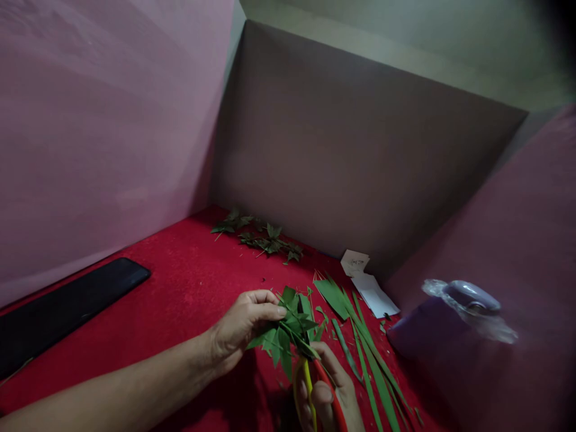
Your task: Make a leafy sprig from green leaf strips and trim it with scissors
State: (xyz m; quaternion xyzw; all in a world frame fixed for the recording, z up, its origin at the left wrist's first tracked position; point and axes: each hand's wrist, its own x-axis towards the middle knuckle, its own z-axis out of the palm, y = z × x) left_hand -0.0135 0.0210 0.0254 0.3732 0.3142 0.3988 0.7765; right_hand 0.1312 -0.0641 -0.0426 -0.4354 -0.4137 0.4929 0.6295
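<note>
My left hand pinches a small star-shaped piece folded from green leaf strips, holding it just above the red cloth. My right hand is closed round the red and yellow handles of a pair of scissors, whose blades point up into the leaf piece from below. The scissor tips are hidden among the leaves.
Long green leaf strips lie on the red cloth right of my hands. Finished leaf pieces sit by the back panel. White paper slips, a clear-topped purple container at right, a black flat bar at left.
</note>
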